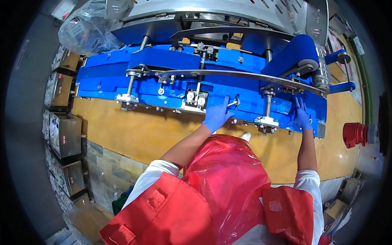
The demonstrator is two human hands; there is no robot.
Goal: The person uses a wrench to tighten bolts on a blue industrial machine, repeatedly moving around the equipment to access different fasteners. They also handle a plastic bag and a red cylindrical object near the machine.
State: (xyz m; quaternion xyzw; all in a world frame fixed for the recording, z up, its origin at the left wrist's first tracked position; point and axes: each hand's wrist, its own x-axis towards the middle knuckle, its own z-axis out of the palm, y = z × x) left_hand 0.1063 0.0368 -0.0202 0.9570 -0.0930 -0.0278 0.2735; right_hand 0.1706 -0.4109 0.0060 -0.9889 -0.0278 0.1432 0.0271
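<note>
1. A person in a red plastic apron (228,179) leans over a blue machine (196,81) and reaches both blue-gloved hands to its near edge.
2. The left hand (216,115) lies on the near side of the machine, fingers spread and pointing up the picture. Its grip is released and flat against the blue panel, closed on nothing.
3. A small metal handle (235,101) sits just right of the left fingertips. It is close to them, but whether it touches the glove cannot be told.
4. The right hand (301,116) rests flat on the machine toward its right end, fingers straight and a little apart. This grip is released too, palm pressed to the blue face.
5. Between the two hands a steel post (267,107) stands on a bright foot plate (266,121) at the machine's edge.
6. A long curved steel bar (228,74) runs across the machine above both hands.
7. A ribbed blue belt (295,53) wraps a roller above the right hand, at the machine's upper right.
8. Left of the left hand, white fittings (195,98) and another foot plate (127,99) line the same near edge.
9. The yellow floor (134,134) lies below the machine.
10. Steel boxes (65,134) stand in a row well left of the machine, and a red part (354,134) sits past its right end.
</note>
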